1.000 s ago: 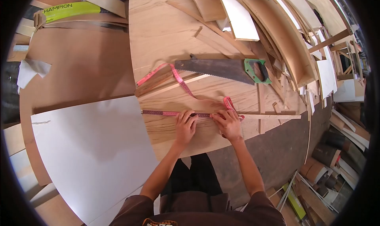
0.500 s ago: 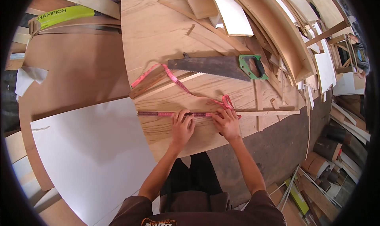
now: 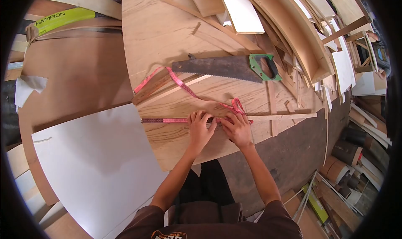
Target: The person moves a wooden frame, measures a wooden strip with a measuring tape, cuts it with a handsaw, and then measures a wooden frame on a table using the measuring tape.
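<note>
Pink measuring tape [image 3: 182, 85] and wooden strip [image 3: 289, 116] on a plywood surface [image 3: 155, 25]. One length of tape runs along the strip; the slack curves away behind it, below the saw [image 3: 217, 67], and loops beside the right hand [image 3: 239, 132]. The right grip is narrow, its fingertips closed on the tape over the strip. The left hand [image 3: 202, 133] is curled, its fingertips on the tape; whether its grip pinches or only presses cannot be told.

Handling, as judged: the tape should be very light, limp and smooth, apt to twist or slide, so it is best pinched flat by its edges and pressed at two points. The strip looks light and fairly stiff, though slender enough to flex; its sides, near the middle, offer the surest hold.
</note>
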